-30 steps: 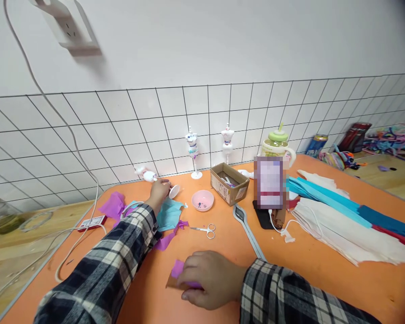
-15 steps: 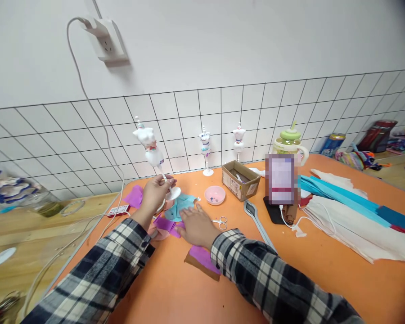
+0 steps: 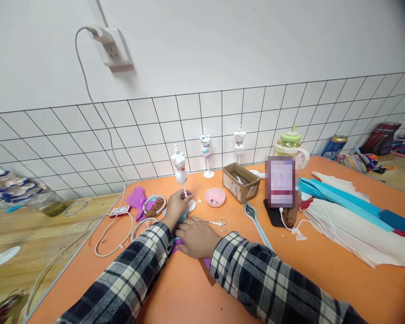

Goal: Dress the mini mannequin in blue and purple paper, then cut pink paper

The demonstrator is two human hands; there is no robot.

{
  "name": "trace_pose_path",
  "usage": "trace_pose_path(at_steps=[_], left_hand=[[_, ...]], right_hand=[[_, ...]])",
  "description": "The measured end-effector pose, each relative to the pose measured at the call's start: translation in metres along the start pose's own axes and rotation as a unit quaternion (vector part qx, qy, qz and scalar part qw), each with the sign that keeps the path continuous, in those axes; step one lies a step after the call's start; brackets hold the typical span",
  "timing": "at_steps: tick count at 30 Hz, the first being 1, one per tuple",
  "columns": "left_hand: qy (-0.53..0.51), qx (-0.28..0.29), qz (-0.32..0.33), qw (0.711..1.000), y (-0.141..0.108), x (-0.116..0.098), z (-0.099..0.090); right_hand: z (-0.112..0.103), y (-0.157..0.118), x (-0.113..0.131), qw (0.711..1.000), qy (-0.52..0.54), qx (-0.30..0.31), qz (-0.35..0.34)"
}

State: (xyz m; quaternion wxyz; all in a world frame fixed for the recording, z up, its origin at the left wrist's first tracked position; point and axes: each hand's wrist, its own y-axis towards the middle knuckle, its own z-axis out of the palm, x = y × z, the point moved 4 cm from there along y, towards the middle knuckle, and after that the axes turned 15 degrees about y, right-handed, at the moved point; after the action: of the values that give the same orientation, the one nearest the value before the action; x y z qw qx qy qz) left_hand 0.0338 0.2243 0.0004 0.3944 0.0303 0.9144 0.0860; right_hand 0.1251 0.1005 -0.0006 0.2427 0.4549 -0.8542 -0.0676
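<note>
My left hand (image 3: 176,208) is closed around the thin stem of a small white dress form (image 3: 181,171), which stands nearly upright with its round base by the table surface. A coloured band circles the form's waist. My right hand (image 3: 198,237) lies flat, fingers stretched out, over light blue and purple fabric scraps (image 3: 178,244) that it mostly covers. Beside its fingertips are small scissors (image 3: 219,223). A brown and purple fabric strip (image 3: 207,270) pokes out below that hand.
Behind stand two more dress forms (image 3: 205,146), near a pink bowl (image 3: 215,198) and a cardboard box (image 3: 241,182). To the right are a phone (image 3: 281,182), a lidded cup (image 3: 290,141) and folded fabrics (image 3: 351,229). A white cable (image 3: 103,254) and purple cloth (image 3: 137,198) lie left.
My left hand has carried the dress form to the right and lowered it, straightening its tilt. My right hand has stayed on the scraps, which now show less; the cable and brown cloth are uncovered.
</note>
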Motion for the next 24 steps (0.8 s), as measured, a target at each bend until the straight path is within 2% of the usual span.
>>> trace_pose_path(at_steps=[3,6,9,11,15,18,24], left_hand=[[0.010,0.012,0.001,1.000,-0.003,0.000,-0.007],[0.025,0.024,-0.001,0.999,-0.006,-0.003,-0.025],[0.041,0.039,0.009,0.998,-0.010,-0.011,-0.040],[0.047,0.046,0.024,0.998,-0.013,-0.019,-0.044],[0.065,0.082,0.038,0.994,-0.011,-0.029,-0.034],[0.081,0.107,0.028,0.991,-0.005,-0.030,-0.023],[0.114,0.103,0.007,0.988,0.001,-0.020,-0.015]], right_hand=[[-0.005,-0.002,-0.007,1.000,0.012,0.002,-0.003],[-0.007,-0.004,-0.011,1.000,0.030,0.004,-0.009],[-0.006,-0.005,-0.012,0.999,0.043,0.002,-0.006],[-0.005,-0.005,-0.010,0.999,0.048,0.001,-0.003],[-0.005,-0.006,-0.006,0.999,0.046,0.001,0.007],[-0.005,-0.009,-0.005,0.999,0.042,0.002,0.015],[-0.006,-0.010,-0.007,0.999,0.041,0.014,0.018]])
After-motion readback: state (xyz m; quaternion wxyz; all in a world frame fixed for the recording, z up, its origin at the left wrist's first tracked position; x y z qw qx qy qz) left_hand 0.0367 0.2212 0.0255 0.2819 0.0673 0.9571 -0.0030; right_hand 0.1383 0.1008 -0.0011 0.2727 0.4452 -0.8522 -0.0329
